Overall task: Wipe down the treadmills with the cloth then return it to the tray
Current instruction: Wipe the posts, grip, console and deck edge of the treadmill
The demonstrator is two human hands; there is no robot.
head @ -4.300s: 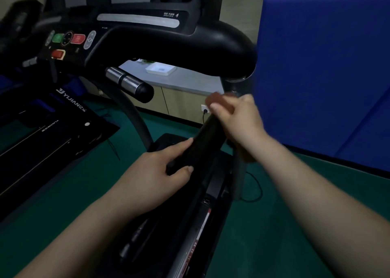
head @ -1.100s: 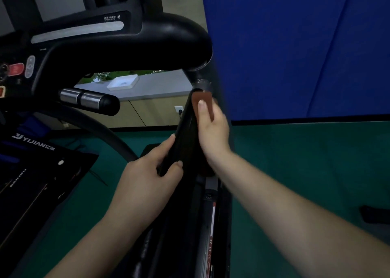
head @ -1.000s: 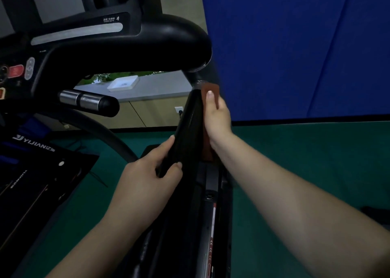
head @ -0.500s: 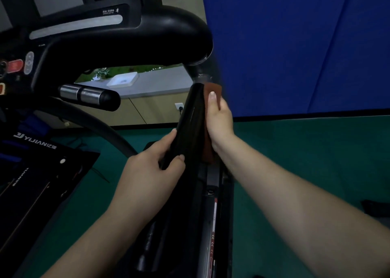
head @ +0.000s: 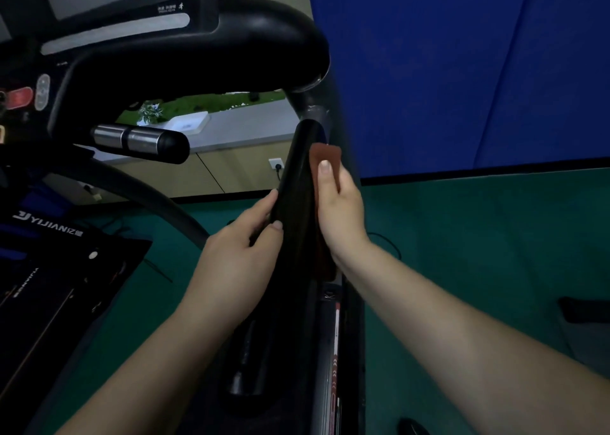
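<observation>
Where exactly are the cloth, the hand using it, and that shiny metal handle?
cloth point(head: 325, 152), head view: brown top edge above the thumb.
right hand point(head: 340, 210), head view: back of the hand.
metal handle point(head: 132, 137), head view: silver sleeve near its black tip.

Two arms come up from the bottom of the frame; both are bare, with no sleeve showing as far as the bottom edge; the left hand point(head: 241, 253) is in the middle of the frame, and its arm runs down to the lower left; the right hand point(head: 340, 210) is just right of the middle, and its arm runs down to the lower right, growing wide near the corner; the nails are short and plain; a thumb nail shows on each hand; the wrists and fingers are bare too.
</observation>
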